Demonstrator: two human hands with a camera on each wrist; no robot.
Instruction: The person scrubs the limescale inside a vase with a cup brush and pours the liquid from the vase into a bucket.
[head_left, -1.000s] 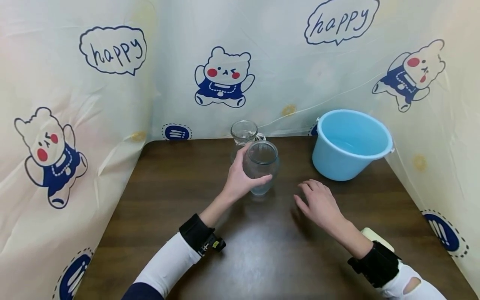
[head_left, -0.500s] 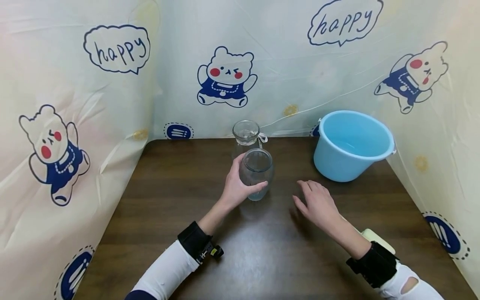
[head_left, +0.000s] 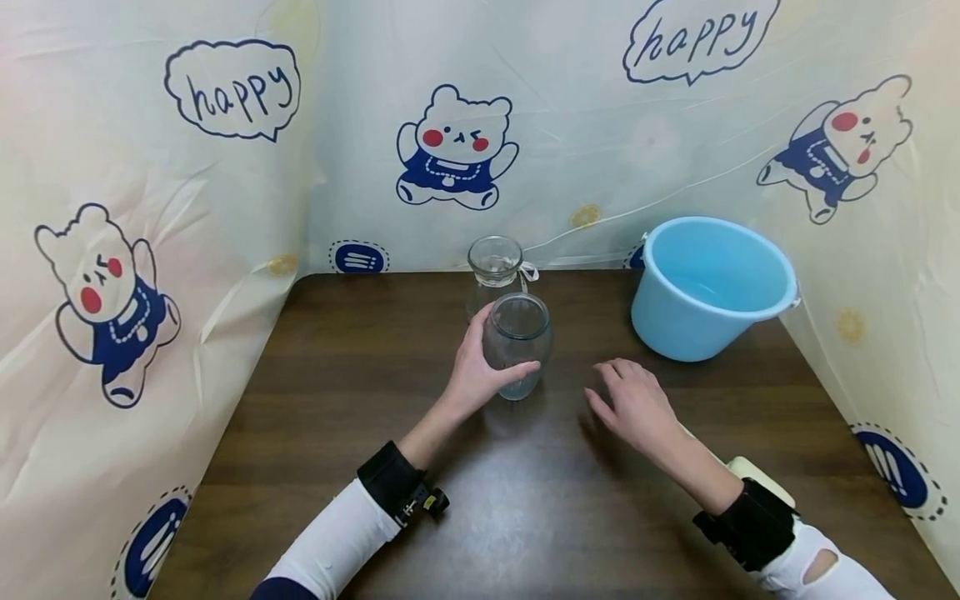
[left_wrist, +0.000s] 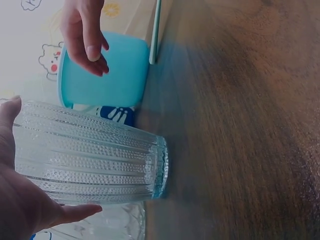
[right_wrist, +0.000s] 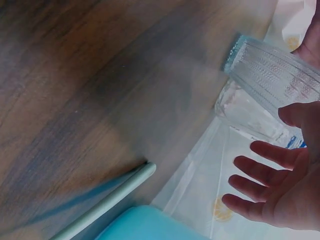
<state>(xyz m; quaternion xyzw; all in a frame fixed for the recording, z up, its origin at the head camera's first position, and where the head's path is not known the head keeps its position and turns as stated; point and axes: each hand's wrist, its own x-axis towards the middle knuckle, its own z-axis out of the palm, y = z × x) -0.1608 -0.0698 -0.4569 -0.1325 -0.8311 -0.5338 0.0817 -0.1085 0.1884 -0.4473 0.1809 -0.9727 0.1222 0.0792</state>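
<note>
Wooden table (head_left: pixel 555 517) — left grip (head_left: pixel 476 367) holds glass jar (head_left: pixel 522 347) — right grip (head_left: pixel 636 404) apart.

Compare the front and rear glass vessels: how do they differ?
The front vessel is gripped by the left hand; the rear vessel is not held.
The rear vessel has a white ribbon at its neck; none shows on the front vessel.
The front vessel partly hides the rear vessel.
Both are clear and open-topped.

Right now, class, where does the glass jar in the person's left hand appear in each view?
Head: glass jar just right of and below centre.
Left wrist: glass jar at lower left, base pointing right.
Right wrist: glass jar at upper right.
Shared landmark: blue bucket, in all three.
</note>
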